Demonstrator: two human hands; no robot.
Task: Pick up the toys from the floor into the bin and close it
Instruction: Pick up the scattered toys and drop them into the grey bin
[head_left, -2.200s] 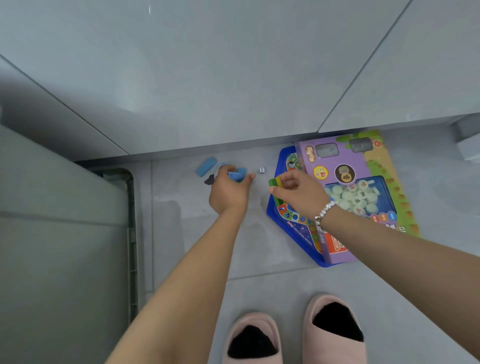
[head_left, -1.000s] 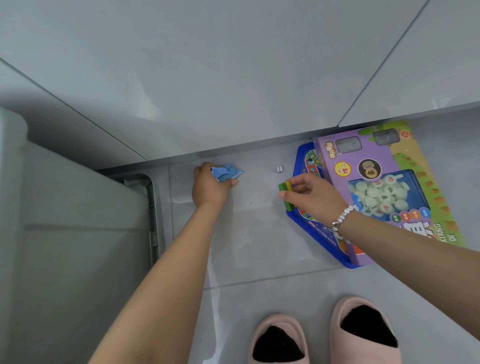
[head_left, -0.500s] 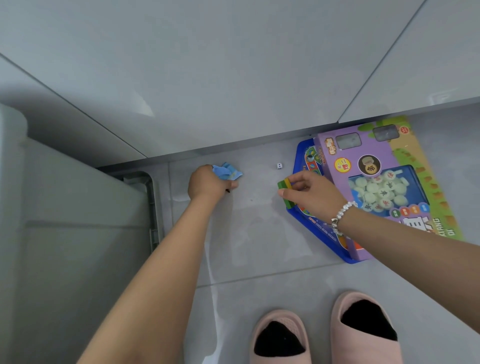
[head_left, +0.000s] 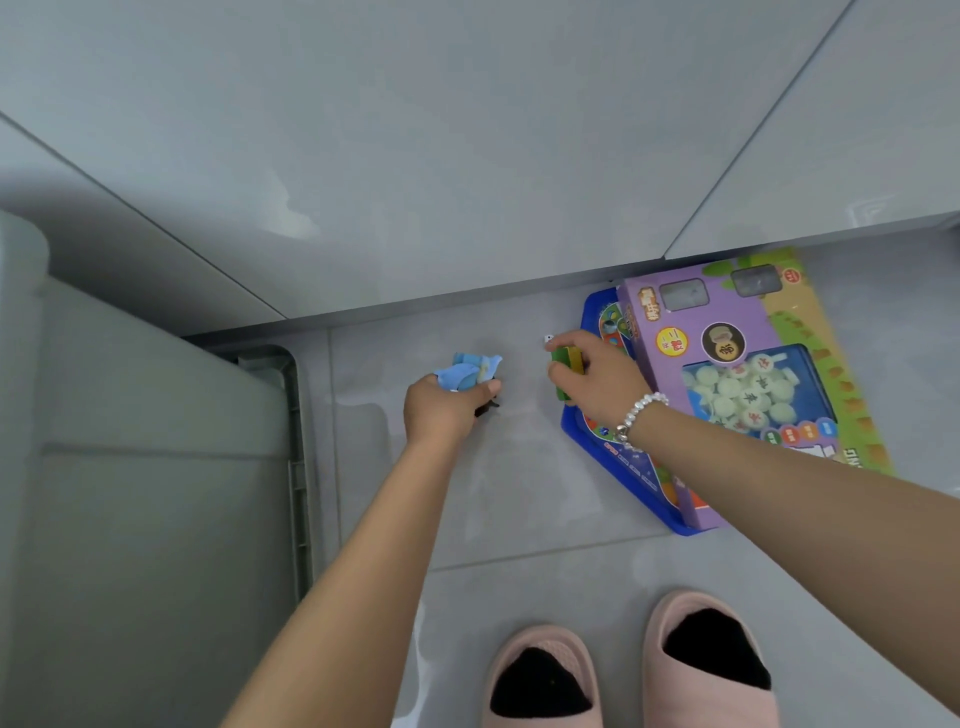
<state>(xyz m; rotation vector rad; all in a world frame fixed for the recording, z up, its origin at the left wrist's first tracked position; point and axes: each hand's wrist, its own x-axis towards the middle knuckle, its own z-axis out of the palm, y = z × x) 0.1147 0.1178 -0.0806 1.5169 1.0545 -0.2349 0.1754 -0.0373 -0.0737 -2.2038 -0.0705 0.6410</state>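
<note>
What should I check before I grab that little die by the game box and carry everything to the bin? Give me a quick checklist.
1. Left hand grip on the blue toy pieces: ok, fingers curled round them.
2. Right hand grip on the green and yellow blocks: ok, held against the palm.
3. White die within reach: ok, right at the right hand's fingertips.
4. Spare fingers to pinch the die: cannot tell, both hands are loaded.
5. Purple game box and blue board collected: not ok, both on the floor.
6. Bin open and ready: cannot tell; no open bin is clearly identifiable.
</note>
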